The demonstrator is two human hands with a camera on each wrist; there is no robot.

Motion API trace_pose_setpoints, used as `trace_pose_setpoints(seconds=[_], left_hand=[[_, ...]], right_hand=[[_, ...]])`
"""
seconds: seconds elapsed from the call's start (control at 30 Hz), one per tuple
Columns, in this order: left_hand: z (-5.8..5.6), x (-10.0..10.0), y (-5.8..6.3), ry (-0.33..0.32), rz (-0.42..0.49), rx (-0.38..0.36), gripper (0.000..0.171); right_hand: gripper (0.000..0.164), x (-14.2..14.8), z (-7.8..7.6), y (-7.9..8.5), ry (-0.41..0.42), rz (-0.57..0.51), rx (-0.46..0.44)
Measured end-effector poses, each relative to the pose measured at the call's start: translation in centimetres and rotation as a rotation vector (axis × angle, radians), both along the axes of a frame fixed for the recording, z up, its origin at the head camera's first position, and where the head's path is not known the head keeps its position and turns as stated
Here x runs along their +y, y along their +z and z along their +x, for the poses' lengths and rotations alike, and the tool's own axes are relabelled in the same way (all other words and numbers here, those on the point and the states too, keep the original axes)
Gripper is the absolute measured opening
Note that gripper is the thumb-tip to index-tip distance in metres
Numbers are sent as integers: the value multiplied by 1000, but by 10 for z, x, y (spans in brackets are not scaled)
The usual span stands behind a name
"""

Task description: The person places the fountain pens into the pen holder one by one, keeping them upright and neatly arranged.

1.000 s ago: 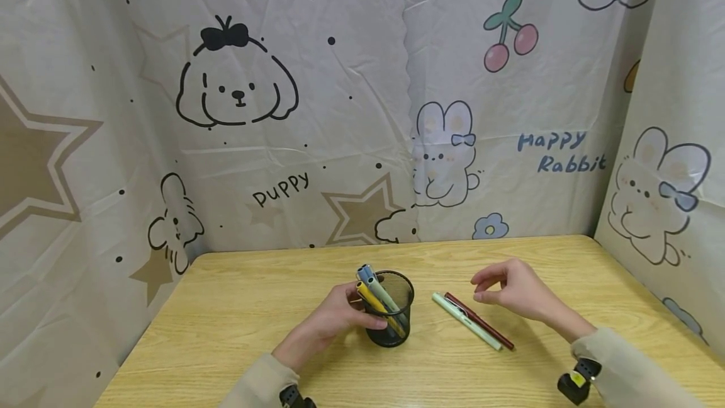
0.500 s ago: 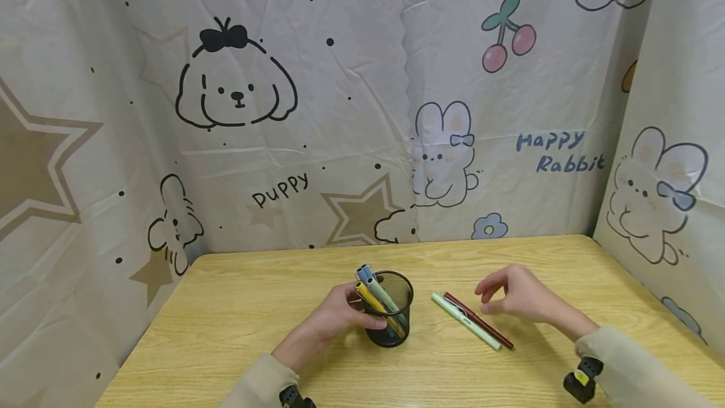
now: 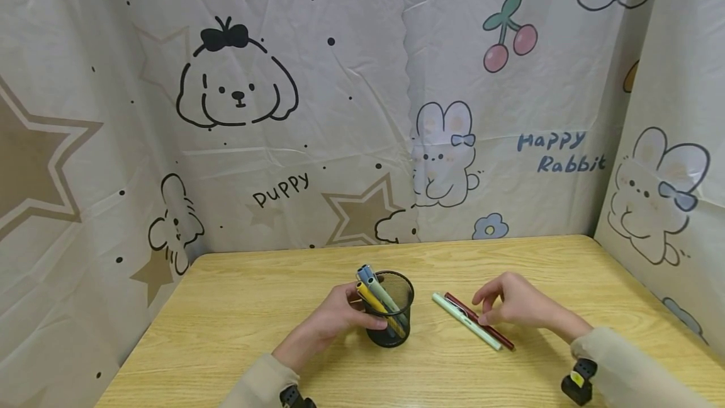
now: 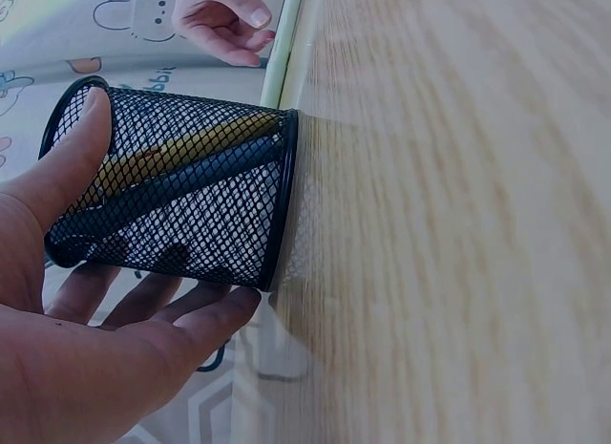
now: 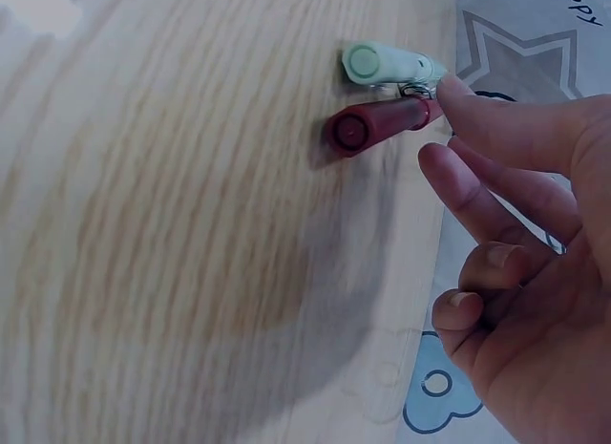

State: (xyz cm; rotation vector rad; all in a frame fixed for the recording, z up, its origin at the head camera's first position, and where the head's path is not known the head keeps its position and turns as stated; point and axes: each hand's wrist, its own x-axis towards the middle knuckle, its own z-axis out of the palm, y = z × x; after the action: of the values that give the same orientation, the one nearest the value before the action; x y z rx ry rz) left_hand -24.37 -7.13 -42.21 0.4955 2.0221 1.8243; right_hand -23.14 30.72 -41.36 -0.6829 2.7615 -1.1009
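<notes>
My left hand (image 3: 333, 318) grips a black mesh pen holder (image 3: 401, 332) standing on the table, thumb across the front and fingers behind. In the left wrist view the thumb lies at the rim of the mesh holder (image 4: 200, 181). A yellow pen (image 3: 370, 298), a light green pen (image 3: 385, 296) and blue pens (image 3: 364, 272) lean inside it. To the right, a mint green pen (image 3: 452, 311) and a dark red pen (image 3: 501, 337) lie side by side. My right hand (image 3: 517, 302) hovers over the red one, thumb and index finger apart, thumb tip close to its barrel.
The wood-grain table (image 3: 255, 288) carries these things. Behind and beside it hangs a printed cloth (image 3: 340, 112) with cartoon animals and stars. A black device (image 3: 579, 381) is strapped to the right wrist.
My right hand has come down and slightly closer to the dark red pen. The left hand and the pen holder have stayed in place.
</notes>
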Motion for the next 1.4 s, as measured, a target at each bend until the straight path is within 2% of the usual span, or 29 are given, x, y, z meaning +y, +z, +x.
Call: trace_pose_setpoints(seconds=[0.43, 0.8, 0.97, 1.17, 1.4], left_hand=[[0, 0, 0, -3, 1, -12, 73], [0, 0, -1, 6, 11, -10, 69], [1, 0, -1, 0, 15, -11, 74], [1, 0, 0, 2, 11, -10, 76], [1, 0, 1, -1, 7, -11, 78]], right_hand=[[23, 0, 0, -6, -6, 12, -38], [17, 4, 1, -7, -11, 39, 4], [18, 5, 0, -6, -18, 44, 2], [20, 4, -1, -7, 17, 26, 7], [20, 3, -1, -9, 3, 41, 9]])
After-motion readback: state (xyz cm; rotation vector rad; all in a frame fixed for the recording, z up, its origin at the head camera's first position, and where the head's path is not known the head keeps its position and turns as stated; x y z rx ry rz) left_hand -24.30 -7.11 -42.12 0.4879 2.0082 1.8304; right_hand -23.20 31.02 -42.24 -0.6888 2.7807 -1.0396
